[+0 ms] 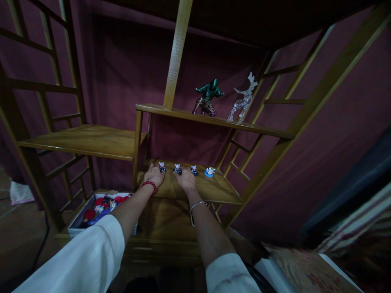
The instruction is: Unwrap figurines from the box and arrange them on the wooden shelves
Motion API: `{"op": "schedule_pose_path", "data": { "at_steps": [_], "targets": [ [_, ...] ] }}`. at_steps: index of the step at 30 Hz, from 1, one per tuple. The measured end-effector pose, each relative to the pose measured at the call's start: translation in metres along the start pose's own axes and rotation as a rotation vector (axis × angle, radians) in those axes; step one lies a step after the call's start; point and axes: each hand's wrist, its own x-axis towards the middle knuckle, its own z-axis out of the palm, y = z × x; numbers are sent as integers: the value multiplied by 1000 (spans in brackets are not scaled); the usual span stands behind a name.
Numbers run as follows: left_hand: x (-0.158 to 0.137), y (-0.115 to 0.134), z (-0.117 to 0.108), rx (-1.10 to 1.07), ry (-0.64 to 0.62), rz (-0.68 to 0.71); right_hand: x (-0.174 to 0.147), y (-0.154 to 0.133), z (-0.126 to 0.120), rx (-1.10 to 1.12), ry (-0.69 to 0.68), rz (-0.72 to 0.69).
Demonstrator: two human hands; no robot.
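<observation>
Several small figurines stand in a row on the lower right shelf [214,191]. My left hand [154,176], with a red bead bracelet at its wrist, has its fingers around the leftmost figurine [161,166], white-headed with a dark base. My right hand [185,180], wearing a silver bangle, has thumb and fingers about a similar figurine [177,168]. A third white-and-dark figurine [194,169] stands just right of my right fingers. Farther right is a white-and-yellow figurine on a blue base [209,172]. The fingertips are partly hidden.
A dark green figure [210,97] and a clear deer figurine [242,101] stand on the upper shelf [183,115]. At lower left, a box [76,228] holds red, white and blue toys. A wooden post [177,53] and lattice sides frame the shelving. Boxes [271,272] lie at lower right.
</observation>
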Motion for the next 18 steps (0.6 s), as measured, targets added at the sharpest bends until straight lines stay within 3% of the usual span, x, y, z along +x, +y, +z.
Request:
{"op": "schedule_pose_path", "data": {
  "at_steps": [18],
  "targets": [
    [-1,3,-4,-11,-12,-48,-1,-1,0,-12,5,9]
  ]
}}
